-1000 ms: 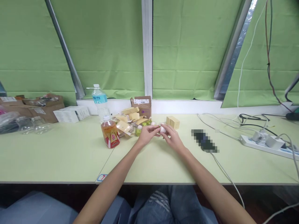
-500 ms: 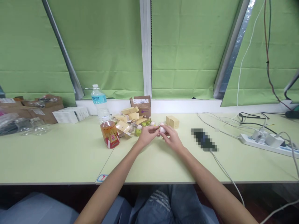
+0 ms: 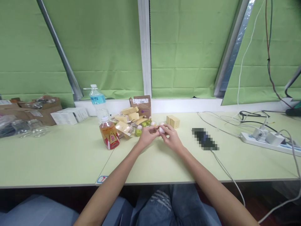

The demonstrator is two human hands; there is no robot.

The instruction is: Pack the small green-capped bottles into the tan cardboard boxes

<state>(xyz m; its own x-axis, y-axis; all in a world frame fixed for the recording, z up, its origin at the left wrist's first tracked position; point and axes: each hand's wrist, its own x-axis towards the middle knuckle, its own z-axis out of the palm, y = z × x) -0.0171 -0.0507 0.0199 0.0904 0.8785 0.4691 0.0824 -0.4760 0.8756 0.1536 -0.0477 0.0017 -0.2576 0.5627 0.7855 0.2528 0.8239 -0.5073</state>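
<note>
A small pale pinkish-white rounded thing is held above the table between the fingertips of both hands; its exact kind is too small to make out. My left hand is closed, thumb and fingers pinching at its left side. My right hand curls its fingers around the right side. Just beyond my left hand lie small green pieces with whitish tops. Another pale round piece shows behind my fingertips, partly hidden. A pair of small tan boxes stands behind my right hand.
Left of the hands are a heap of opened tan boxes, a drink bottle and a water bottle. A brown carton stands behind. Rightward lie a blurred-out dark device, cables and a power strip.
Both hands still hold the pale rounded thing, which has turned slightly and is more covered by the fingers. The whole view has shifted a little.
</note>
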